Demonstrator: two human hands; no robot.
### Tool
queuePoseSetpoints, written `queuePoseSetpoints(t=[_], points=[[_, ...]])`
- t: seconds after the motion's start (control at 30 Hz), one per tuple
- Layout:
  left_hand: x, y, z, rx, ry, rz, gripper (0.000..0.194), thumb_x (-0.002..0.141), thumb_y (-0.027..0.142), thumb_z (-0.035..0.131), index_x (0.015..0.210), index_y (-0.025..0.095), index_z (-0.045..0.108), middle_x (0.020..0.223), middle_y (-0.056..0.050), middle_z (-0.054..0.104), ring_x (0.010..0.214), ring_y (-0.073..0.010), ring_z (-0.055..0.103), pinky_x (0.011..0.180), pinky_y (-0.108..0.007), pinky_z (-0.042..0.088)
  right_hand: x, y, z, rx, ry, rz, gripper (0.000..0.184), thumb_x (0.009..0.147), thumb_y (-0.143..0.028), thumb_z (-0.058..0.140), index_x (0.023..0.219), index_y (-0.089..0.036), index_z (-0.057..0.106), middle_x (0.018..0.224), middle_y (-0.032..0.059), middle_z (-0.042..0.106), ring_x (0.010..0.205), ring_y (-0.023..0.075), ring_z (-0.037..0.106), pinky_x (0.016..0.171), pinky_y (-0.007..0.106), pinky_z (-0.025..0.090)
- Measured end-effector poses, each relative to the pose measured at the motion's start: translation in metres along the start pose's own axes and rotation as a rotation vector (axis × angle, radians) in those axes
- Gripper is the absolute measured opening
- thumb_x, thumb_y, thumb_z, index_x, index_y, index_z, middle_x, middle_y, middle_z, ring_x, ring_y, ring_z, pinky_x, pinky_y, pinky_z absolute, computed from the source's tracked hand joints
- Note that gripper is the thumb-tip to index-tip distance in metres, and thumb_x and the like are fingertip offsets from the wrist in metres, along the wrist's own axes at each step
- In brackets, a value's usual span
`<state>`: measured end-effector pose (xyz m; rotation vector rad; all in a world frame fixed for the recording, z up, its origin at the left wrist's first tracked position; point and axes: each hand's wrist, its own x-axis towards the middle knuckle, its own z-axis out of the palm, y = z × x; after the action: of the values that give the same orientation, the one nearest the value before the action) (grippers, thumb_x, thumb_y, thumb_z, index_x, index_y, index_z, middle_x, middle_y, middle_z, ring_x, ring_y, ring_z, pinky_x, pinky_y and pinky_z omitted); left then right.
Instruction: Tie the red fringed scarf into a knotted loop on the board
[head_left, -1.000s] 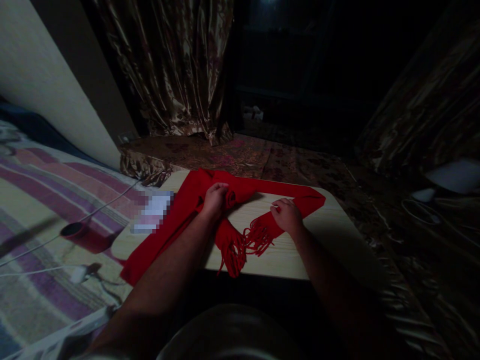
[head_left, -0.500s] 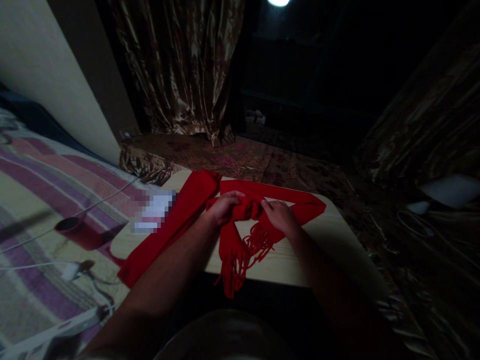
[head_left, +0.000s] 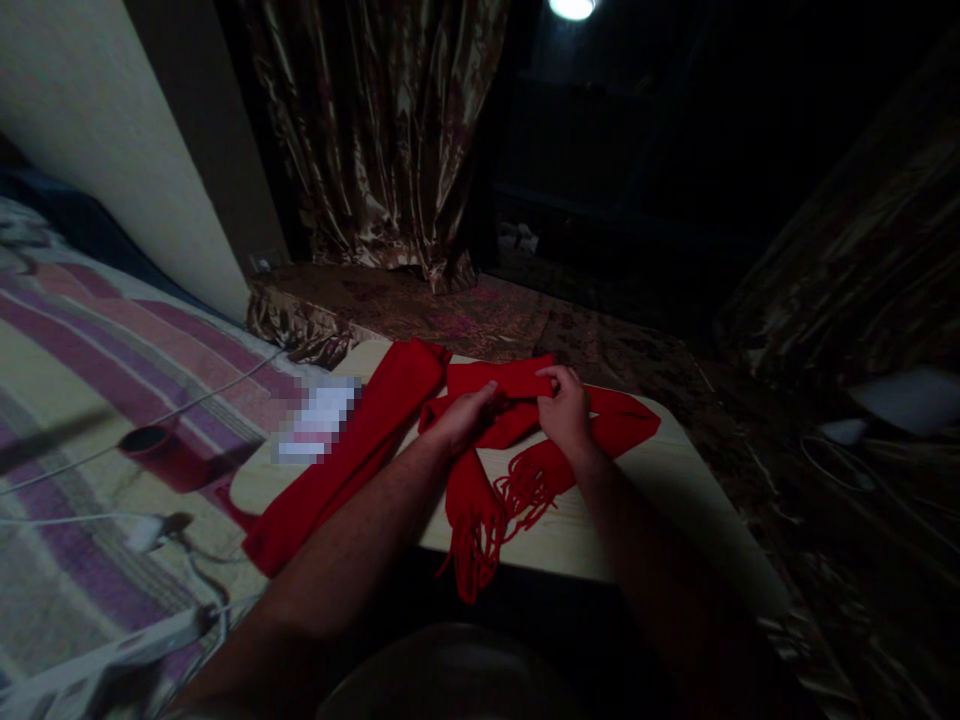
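Bedding (head_left: 97, 330) with purple and pink stripes is lying at my far left, and a red cup-like container (head_left: 169, 460) is resting on it near the tabletop (head_left: 600, 530). A red cloth strip (head_left: 337, 465) is slanting along the tabletop's left side. Past it, a red scarf (head_left: 517, 380) is lying folded across the middle, its two fringed ends (head_left: 474, 545) pointing toward me; whether strip and scarf are joining, I cannot tell.

I am judging the scarf light, soft and limp, neither slippery nor fragile, sagging wherever nothing is supporting it. The folded edge is offering the surest hold; the loose fringes are likelier to be tangling.

My left grip (head_left: 466, 420) is touching the fold's near side, thumb uppermost; its other fingers are mostly hiding, so I cannot tell how closed it is. My right grip (head_left: 568, 412) is pinching the fold's right end between thumb and forefinger. Farther right, the scarf is bending back at the tabletop's edge.
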<state>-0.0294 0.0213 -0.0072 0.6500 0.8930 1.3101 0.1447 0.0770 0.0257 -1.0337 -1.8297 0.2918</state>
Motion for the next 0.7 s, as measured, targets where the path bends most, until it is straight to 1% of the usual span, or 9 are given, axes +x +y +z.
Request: queuePoseSetpoints(t=[0.07,0.13,0.27,0.33,0.4,0.5,0.6,0.67,0.7], points=[[-0.002,0.008,0.0,-0.084,0.042,-0.042,0.054,0.087,0.068,0.055,0.083,0.015,0.068,0.074,-0.008,0.07,0.062,-0.0157,0.064,0.056,-0.025,0.051,-0.007,-0.018,-0.003,0.036,-0.055,-0.242,0.029,0.077,-0.007,0.053,0.095,-0.021,0.071,0.095,0.006,0.065,0.089,0.0202,0.062,0.081,0.031,0.051],[-0.005,0.016,-0.002,-0.171,0.04,-0.08,0.059,0.091,0.071,0.045,0.085,0.016,0.065,0.07,-0.007,0.069,0.06,-0.0179,0.065,0.054,-0.028,0.054,-0.018,-0.032,-0.002,0.075,-0.208,-0.411,0.037,0.076,-0.001,0.05,0.098,-0.022,0.071,0.097,0.0057,0.063,0.093,0.0193,0.061,0.085,0.03,0.051],[-0.01,0.025,-0.005,-0.347,-0.013,-0.072,0.036,0.092,0.05,0.055,0.092,0.015,0.065,0.067,-0.005,0.068,0.056,-0.0163,0.065,0.054,-0.026,0.056,-0.043,-0.044,0.008,0.076,-0.495,-0.526,0.054,0.073,0.006,0.047,0.113,-0.023,0.069,0.105,0.0055,0.063,0.099,0.0185,0.061,0.093,0.03,0.05],[-0.009,0.025,-0.007,-0.375,0.001,-0.095,0.02,0.087,0.033,0.06,0.09,0.014,0.065,0.065,-0.005,0.068,0.054,-0.0162,0.064,0.054,-0.025,0.056,-0.053,-0.045,0.012,0.025,-0.548,-0.496,0.058,0.076,0.003,0.048,0.125,-0.024,0.064,0.11,0.0065,0.063,0.103,0.0198,0.061,0.097,0.033,0.05],[-0.007,0.024,-0.008,-0.379,0.022,-0.116,0.012,0.08,0.02,0.06,0.088,0.012,0.065,0.063,-0.006,0.067,0.053,-0.0171,0.064,0.056,-0.027,0.057,-0.059,-0.047,0.013,-0.05,-0.509,-0.442,0.062,0.078,-0.001,0.05,0.135,-0.024,0.058,0.118,0.0088,0.062,0.11,0.0225,0.059,0.102,0.037,0.048],[-0.004,0.022,-0.01,-0.394,0.04,-0.106,0.016,0.072,0.014,0.057,0.086,0.012,0.064,0.062,-0.006,0.067,0.056,-0.0189,0.066,0.063,-0.031,0.06,-0.061,-0.05,0.01,-0.197,-0.333,-0.343,0.073,0.074,-0.004,0.053,0.145,-0.021,0.05,0.138,0.0143,0.053,0.132,0.0299,0.046,0.116,0.048,0.034],[-0.003,0.022,-0.011,-0.41,0.03,-0.099,0.022,0.066,0.013,0.055,0.086,0.013,0.064,0.066,-0.007,0.069,0.061,-0.0213,0.069,0.07,-0.035,0.061,-0.056,-0.044,0.008,-0.325,-0.149,-0.167,0.087,0.07,-0.005,0.055,0.154,-0.013,0.036,0.156,0.0195,0.035,0.146,0.0356,0.029,0.121,0.055,0.023],[-0.003,0.022,-0.01,-0.433,0.024,-0.1,0.026,0.062,0.012,0.055,0.086,0.012,0.064,0.068,-0.008,0.069,0.062,-0.0208,0.069,0.072,-0.035,0.061,-0.051,-0.033,0.01,-0.357,-0.11,0.024,0.093,0.068,-0.008,0.057,0.157,-0.008,0.028,0.156,0.024,0.035,0.144,0.037,0.034,0.118,0.053,0.03],[-0.003,0.022,-0.01,-0.454,0.027,-0.098,0.027,0.06,0.011,0.054,0.086,0.012,0.063,0.069,-0.008,0.069,0.063,-0.02,0.069,0.072,-0.033,0.061,-0.048,-0.027,0.011,-0.362,-0.16,0.107,0.092,0.069,-0.01,0.057,0.156,-0.006,0.027,0.152,0.0258,0.041,0.139,0.037,0.042,0.113,0.051,0.037]])
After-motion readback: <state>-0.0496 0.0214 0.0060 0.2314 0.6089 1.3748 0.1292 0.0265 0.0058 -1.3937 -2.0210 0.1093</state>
